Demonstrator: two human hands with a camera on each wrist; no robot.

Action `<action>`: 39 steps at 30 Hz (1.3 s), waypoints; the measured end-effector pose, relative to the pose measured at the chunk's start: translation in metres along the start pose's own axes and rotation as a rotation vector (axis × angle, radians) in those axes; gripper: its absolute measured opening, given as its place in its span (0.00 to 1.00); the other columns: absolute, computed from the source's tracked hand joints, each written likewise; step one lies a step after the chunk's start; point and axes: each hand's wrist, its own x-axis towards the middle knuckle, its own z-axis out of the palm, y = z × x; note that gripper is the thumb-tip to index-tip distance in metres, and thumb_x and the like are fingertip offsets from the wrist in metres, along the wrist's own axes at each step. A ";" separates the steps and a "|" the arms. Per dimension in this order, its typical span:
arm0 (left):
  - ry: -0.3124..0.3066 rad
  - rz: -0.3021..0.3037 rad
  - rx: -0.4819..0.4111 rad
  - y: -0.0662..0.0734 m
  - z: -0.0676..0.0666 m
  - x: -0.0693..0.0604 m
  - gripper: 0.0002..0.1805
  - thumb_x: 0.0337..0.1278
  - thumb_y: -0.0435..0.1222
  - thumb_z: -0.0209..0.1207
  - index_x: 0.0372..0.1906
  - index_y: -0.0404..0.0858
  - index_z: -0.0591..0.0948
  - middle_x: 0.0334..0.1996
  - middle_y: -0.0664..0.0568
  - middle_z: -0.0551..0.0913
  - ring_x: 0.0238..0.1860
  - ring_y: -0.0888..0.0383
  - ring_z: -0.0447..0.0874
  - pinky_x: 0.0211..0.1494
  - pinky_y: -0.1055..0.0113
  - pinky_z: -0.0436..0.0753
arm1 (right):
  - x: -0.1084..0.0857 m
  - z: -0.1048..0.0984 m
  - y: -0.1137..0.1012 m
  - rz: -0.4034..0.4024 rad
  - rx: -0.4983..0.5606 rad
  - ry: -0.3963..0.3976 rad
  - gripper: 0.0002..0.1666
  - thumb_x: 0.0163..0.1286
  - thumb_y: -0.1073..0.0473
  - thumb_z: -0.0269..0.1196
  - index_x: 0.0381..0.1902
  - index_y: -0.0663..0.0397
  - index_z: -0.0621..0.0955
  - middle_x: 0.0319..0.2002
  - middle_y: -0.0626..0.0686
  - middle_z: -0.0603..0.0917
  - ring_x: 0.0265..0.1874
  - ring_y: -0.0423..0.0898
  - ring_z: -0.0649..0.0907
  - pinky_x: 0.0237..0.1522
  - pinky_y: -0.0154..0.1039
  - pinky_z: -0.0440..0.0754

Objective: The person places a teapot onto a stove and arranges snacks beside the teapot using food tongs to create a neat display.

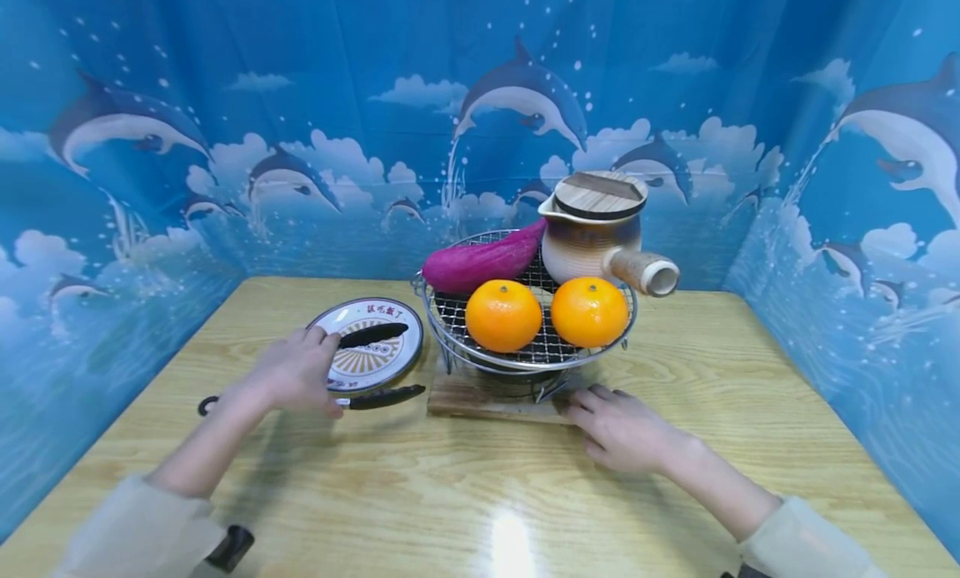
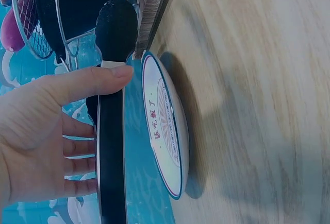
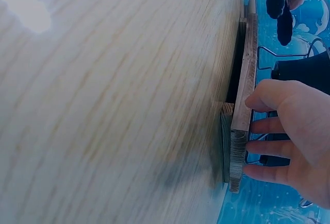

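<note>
A pair of black-tipped tongs (image 1: 386,396) is held in my left hand (image 1: 300,371), its thumb on one arm and its fingers behind the other in the left wrist view. The tong tips stand apart, pointing right. Beneath and behind them lies a white plate (image 1: 412,324) with a dark rim and printed characters. My right hand (image 1: 622,430) rests at the right end of a low wooden board (image 1: 480,406), fingertips touching its edge with the fingers fairly straight. On this board stands a dark stove (image 1: 517,376) beneath a round wire rack (image 1: 452,311).
Two oranges (image 1: 503,316) sit at the rack's front. Behind them lie a long purple vegetable (image 1: 480,261) and a side-handled pot (image 1: 585,243) with a wooden lid; its handle (image 1: 637,270) juts out rightward. A blue dolphin curtain (image 1: 360,78) surrounds the wooden table (image 1: 405,495).
</note>
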 end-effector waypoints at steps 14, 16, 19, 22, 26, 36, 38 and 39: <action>-0.033 0.036 0.029 0.009 0.011 -0.003 0.59 0.21 0.54 0.74 0.61 0.23 0.64 0.55 0.30 0.67 0.53 0.35 0.67 0.53 0.42 0.70 | 0.000 0.000 0.000 -0.003 -0.004 0.001 0.23 0.52 0.57 0.65 0.48 0.53 0.79 0.44 0.53 0.77 0.41 0.50 0.78 0.42 0.45 0.79; -0.030 0.042 0.034 0.010 0.014 -0.004 0.59 0.21 0.54 0.74 0.61 0.23 0.63 0.56 0.30 0.67 0.54 0.35 0.67 0.53 0.41 0.70 | 0.000 -0.001 0.000 -0.003 -0.004 0.005 0.23 0.52 0.57 0.65 0.48 0.53 0.79 0.44 0.52 0.78 0.41 0.50 0.78 0.42 0.45 0.79; -0.026 0.051 0.041 0.011 0.017 -0.006 0.59 0.20 0.53 0.74 0.62 0.23 0.63 0.57 0.30 0.66 0.54 0.35 0.66 0.53 0.40 0.69 | 0.000 0.000 0.000 -0.005 -0.003 0.005 0.23 0.52 0.57 0.65 0.48 0.53 0.79 0.44 0.53 0.77 0.41 0.50 0.78 0.42 0.45 0.79; -0.027 0.061 0.051 0.013 0.019 -0.007 0.60 0.19 0.54 0.74 0.61 0.24 0.63 0.56 0.31 0.67 0.53 0.36 0.67 0.52 0.40 0.70 | -0.001 0.000 0.000 -0.005 0.000 -0.001 0.23 0.52 0.58 0.65 0.48 0.54 0.78 0.45 0.53 0.77 0.41 0.50 0.78 0.42 0.45 0.79; -0.020 0.068 0.058 0.017 0.020 -0.009 0.59 0.18 0.55 0.74 0.60 0.25 0.65 0.52 0.33 0.70 0.50 0.39 0.69 0.48 0.42 0.72 | -0.001 -0.001 0.000 -0.004 0.005 0.000 0.24 0.52 0.58 0.65 0.49 0.54 0.78 0.45 0.53 0.77 0.42 0.50 0.78 0.42 0.45 0.79; -0.005 0.077 0.035 0.021 0.028 -0.012 0.59 0.13 0.55 0.75 0.58 0.26 0.67 0.49 0.35 0.71 0.48 0.40 0.69 0.48 0.46 0.74 | -0.001 -0.001 -0.001 -0.005 0.007 0.005 0.24 0.52 0.58 0.65 0.49 0.54 0.78 0.45 0.53 0.77 0.42 0.50 0.78 0.42 0.45 0.79; -0.005 0.084 0.034 0.022 0.030 -0.013 0.59 0.14 0.54 0.75 0.58 0.25 0.67 0.49 0.35 0.70 0.49 0.40 0.69 0.49 0.45 0.73 | -0.001 -0.001 0.000 -0.005 0.008 0.008 0.23 0.52 0.58 0.65 0.49 0.54 0.79 0.45 0.53 0.78 0.42 0.50 0.78 0.42 0.45 0.79; -0.004 0.087 0.036 0.023 0.031 -0.013 0.59 0.14 0.54 0.75 0.58 0.25 0.67 0.49 0.35 0.70 0.48 0.40 0.69 0.48 0.45 0.73 | -0.001 -0.001 0.000 -0.005 0.008 0.010 0.23 0.52 0.58 0.65 0.49 0.54 0.79 0.45 0.53 0.78 0.42 0.50 0.78 0.42 0.45 0.79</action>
